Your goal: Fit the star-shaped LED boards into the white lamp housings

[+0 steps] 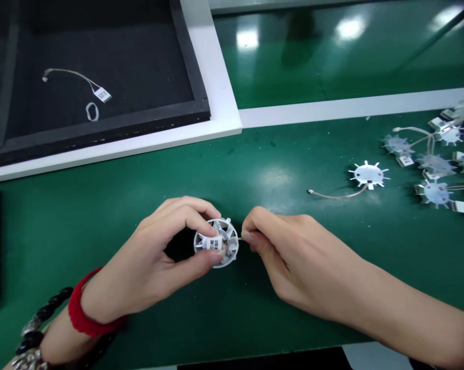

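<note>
Left hand (135,267) and right hand (304,262) pinch inward, close together.

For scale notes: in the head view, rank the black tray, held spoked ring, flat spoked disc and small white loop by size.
1. Black tray
2. Held white spoked ring and flat spoked disc: they look alike, and the ring's nearness to the camera makes ranking them unsure.
3. Small white loop
</note>
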{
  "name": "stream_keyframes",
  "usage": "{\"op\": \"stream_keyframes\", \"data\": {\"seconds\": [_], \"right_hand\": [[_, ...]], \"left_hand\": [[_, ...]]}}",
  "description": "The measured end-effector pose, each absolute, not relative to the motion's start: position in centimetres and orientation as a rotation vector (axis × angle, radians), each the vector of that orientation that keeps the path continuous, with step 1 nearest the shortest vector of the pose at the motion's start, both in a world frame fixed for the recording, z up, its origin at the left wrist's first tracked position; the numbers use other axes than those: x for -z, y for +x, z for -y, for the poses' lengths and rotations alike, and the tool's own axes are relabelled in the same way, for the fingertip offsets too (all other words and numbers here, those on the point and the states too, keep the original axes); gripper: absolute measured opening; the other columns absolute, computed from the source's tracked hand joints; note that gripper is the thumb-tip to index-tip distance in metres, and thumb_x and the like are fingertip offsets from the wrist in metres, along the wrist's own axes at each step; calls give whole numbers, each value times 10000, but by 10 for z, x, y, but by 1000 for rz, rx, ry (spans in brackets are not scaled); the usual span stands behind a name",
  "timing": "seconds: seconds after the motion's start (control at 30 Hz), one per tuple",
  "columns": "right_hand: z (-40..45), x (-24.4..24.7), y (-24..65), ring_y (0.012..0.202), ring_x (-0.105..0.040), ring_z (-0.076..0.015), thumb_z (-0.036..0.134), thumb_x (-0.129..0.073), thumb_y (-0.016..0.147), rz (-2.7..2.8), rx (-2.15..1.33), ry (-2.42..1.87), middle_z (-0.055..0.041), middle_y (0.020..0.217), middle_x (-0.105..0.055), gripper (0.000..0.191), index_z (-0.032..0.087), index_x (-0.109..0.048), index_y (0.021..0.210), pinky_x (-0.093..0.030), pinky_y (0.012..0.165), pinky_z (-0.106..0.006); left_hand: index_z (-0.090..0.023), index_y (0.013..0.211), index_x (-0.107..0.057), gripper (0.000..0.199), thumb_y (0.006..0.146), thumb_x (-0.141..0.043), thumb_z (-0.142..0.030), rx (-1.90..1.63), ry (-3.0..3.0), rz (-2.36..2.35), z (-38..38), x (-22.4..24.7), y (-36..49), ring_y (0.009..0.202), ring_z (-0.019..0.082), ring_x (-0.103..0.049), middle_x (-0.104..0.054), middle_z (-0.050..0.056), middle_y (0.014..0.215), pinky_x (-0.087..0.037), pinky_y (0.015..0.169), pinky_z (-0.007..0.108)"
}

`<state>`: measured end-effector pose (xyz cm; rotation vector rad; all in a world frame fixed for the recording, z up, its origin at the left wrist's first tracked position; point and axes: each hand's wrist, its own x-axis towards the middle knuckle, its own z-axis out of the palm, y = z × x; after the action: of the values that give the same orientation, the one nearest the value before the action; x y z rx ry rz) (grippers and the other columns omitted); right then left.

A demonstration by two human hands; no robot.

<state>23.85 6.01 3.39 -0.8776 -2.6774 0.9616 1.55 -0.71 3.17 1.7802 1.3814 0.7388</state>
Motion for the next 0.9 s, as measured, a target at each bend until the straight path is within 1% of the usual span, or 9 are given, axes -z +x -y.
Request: {"op": "stream_keyframes", "data": {"seconds": [0.1,0.17,0.3,0.4,0.5,0.57,0.7,0.77,0.9], "right_hand": [[-59,-33,238,380,-377,-108,57,-367,855,2693,-964,-903,48,560,-471,164,196,-443,813,-222,396,-278],[-59,-32,238,374,-365,-112,80,-366,879,2698,-926,-908,53,547,-456,157,199,-446,815,-210,393,-283],[-59,-33,239,368,-352,-112,93,-359,901,2697,-893,-899,58,541,-446,173,197,-463,811,-202,382,-285],[-60,-33,240,364,-364,-115,105,-367,912,2703,-856,-909,57,529,-452,181,192,-485,805,-199,379,-285],[-61,-34,239,371,-382,-121,121,-389,917,2710,-829,-914,51,526,-475,180,187,-507,799,-204,387,-284],[-64,-34,239,392,-417,-124,121,-413,915,2715,-834,-912,38,550,-515,179,181,-526,791,-223,400,-282],[-70,-34,242,545,-554,-163,128,-480,932,2708,-780,-858,-14,683,-618,185,166,-600,797,-341,494,-291],[-72,-35,245,673,-606,-199,154,-511,951,2686,-695,-793,-48,797,-663,165,156,-642,850,-406,586,-322],[-73,-37,246,923,-643,-222,220,-558,973,2597,-665,-596,-82,1056,-702,136,135,-648,1030,-454,764,-359]], "left_hand": [[-311,1097,-566,233,902,-671,-236,-783,1764,-1389,8,-30,17,1135,109,-590,-640,-67,1177,-438,1006,211],[-335,1204,-542,335,904,-675,-268,-791,1727,-1385,8,-30,19,1199,127,-568,-641,-57,1213,-457,986,202],[-372,1228,-565,244,986,-578,-342,-771,1672,-1433,9,-30,22,1225,152,-567,-662,-57,1208,-482,968,237],[-397,1210,-575,217,997,-557,-364,-697,1618,-1486,10,-31,23,1242,144,-563,-660,-90,1220,-419,1083,260],[-397,1193,-574,196,1001,-559,-358,-668,1586,-1476,10,-31,24,1172,127,-612,-666,-111,1207,-284,1222,290],[-383,1196,-569,190,1007,-551,-364,-683,1631,-1460,10,-31,22,1175,134,-611,-673,-100,1204,-250,1249,314],[-345,1291,-514,365,960,-626,-449,-694,1817,-1415,10,-29,15,1292,164,-531,-607,-38,1335,-382,1148,271],[-310,1298,-504,425,929,-676,-432,-682,1963,-1379,10,-31,9,1313,168,-512,-552,-8,1392,-389,1120,249],[-268,1247,-520,351,948,-648,-399,-675,2164,-1344,8,-34,0,1330,174,-488,-538,18,1375,-354,1149,272]]}}
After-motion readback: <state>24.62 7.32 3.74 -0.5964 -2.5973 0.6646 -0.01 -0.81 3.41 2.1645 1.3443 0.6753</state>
